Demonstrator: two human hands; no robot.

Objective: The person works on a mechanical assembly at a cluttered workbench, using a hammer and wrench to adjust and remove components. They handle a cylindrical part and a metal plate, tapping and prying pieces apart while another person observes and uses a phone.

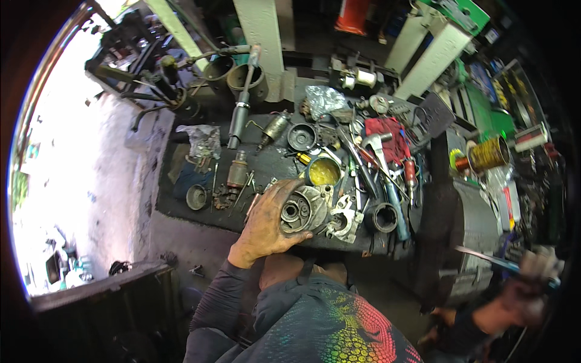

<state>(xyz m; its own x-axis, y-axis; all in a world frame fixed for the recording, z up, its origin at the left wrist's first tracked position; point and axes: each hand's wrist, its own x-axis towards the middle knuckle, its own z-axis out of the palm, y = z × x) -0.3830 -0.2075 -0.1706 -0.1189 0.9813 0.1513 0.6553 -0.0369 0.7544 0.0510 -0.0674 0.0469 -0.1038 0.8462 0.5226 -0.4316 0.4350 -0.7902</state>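
My left hand [269,219] wraps around a round grey metal housing [296,209] with a ringed bore at its centre, held above the front edge of the bench. Far out to the right, my right hand [535,275] is smeared by motion. It grips what looks like a screwdriver [484,256], with a thin metal shaft pointing left and a bluish handle. Just right of the housing lies a pale cast-metal bracket [346,222]. Behind the housing stands a tub of yellow grease [324,172]. A dark cylindrical ring [383,216] sits near the bench's front edge.
The dark workbench [196,216] carries a copper-wound armature [238,172], a cylindrical solenoid [275,129], a round cap [301,137], a hammer [376,143], and a red cloth [390,134]. White posts [260,36] rise behind it. A metal can [489,153] lies at right.
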